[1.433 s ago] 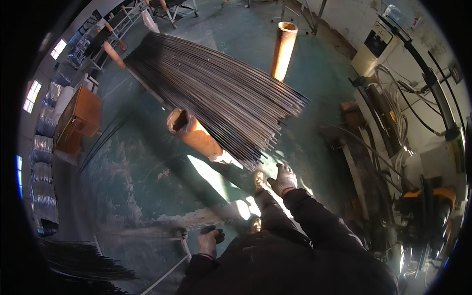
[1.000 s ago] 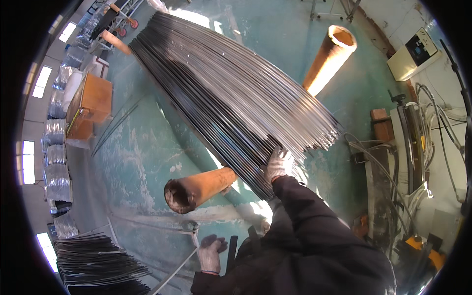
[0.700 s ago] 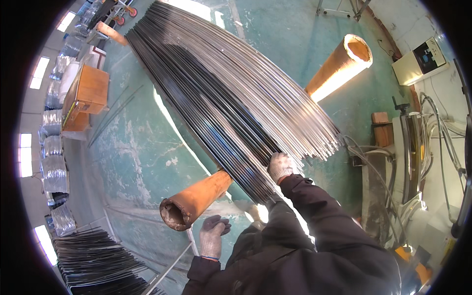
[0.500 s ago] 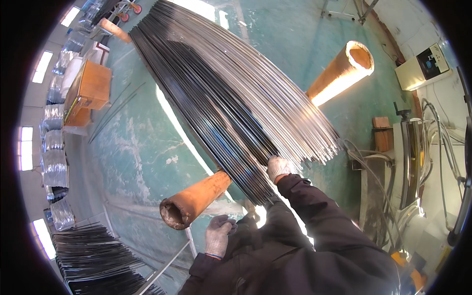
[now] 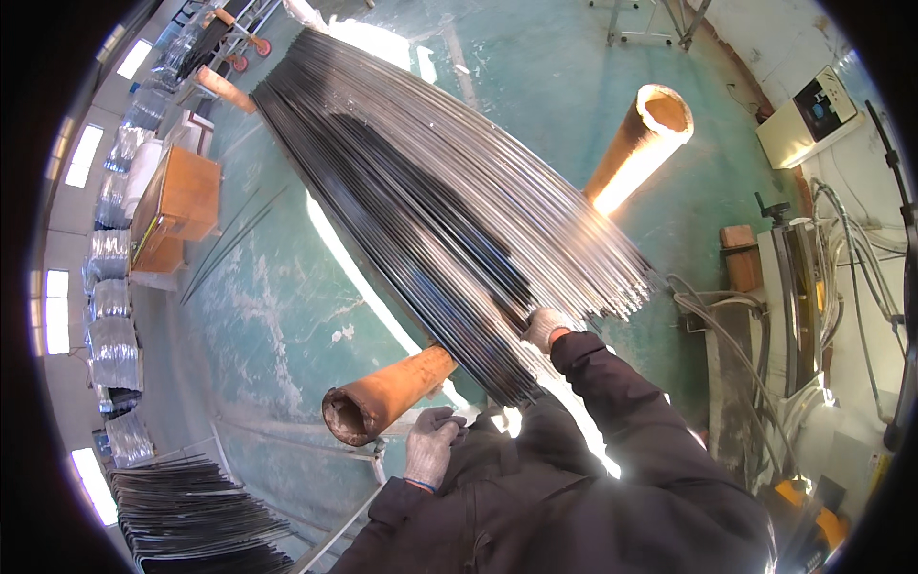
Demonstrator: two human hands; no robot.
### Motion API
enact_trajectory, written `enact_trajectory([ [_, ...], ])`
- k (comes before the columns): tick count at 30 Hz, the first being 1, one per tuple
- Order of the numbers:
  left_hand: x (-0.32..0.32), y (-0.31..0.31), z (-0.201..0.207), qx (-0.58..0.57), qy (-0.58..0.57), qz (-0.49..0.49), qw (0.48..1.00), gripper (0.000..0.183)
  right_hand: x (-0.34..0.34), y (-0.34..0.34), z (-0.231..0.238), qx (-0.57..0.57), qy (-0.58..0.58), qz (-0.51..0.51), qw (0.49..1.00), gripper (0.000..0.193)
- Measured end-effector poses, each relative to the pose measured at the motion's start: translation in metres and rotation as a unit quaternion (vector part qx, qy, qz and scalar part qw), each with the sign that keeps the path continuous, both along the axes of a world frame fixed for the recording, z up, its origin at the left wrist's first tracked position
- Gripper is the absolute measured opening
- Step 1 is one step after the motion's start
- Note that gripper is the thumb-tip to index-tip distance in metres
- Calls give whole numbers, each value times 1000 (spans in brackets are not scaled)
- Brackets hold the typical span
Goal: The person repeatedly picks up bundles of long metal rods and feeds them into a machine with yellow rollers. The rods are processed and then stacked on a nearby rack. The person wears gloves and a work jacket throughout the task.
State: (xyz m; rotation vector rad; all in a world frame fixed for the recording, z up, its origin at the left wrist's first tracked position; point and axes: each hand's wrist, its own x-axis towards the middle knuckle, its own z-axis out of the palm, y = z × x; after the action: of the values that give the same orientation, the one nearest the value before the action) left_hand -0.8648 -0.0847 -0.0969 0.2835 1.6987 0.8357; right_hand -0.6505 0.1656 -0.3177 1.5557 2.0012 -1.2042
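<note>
A wide layer of long, thin metal rods stretches from the upper left toward my body, dark on its left part and bright with sunlight on its right. My right hand, in a pale knitted glove, is closed at the near ends of the rods; its fingertips are partly hidden. My left hand, gloved too, hangs in front of me, left of the rods' ends. Its fingers are curled in and no object shows in them. Close to it juts the end of an orange-brown tube, which passes beneath the rods.
Another part of a tube sticks out at the right of the rods. Dark strips are stacked at the lower left. An orange-brown box stands farther left. Machinery with hoses stands at the right, below a white box-shaped unit.
The view has shifted slightly. My right hand stays at the rods' ends, a little lower along them. My left hand keeps its curled shape beside the tube.
</note>
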Motion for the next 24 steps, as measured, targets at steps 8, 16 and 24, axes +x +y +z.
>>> enact_trajectory([
  [8,-7,5,-11,56,-10,-95,994,44,7,-33,65,-14,137,-144,980,62],
  [16,-3,26,-66,57,-162,-86,981,37,125,-261,154,-27,43,-131,990,62],
  [24,-1,70,-121,-36,-452,155,878,29,270,-644,233,27,-150,-298,942,21],
])
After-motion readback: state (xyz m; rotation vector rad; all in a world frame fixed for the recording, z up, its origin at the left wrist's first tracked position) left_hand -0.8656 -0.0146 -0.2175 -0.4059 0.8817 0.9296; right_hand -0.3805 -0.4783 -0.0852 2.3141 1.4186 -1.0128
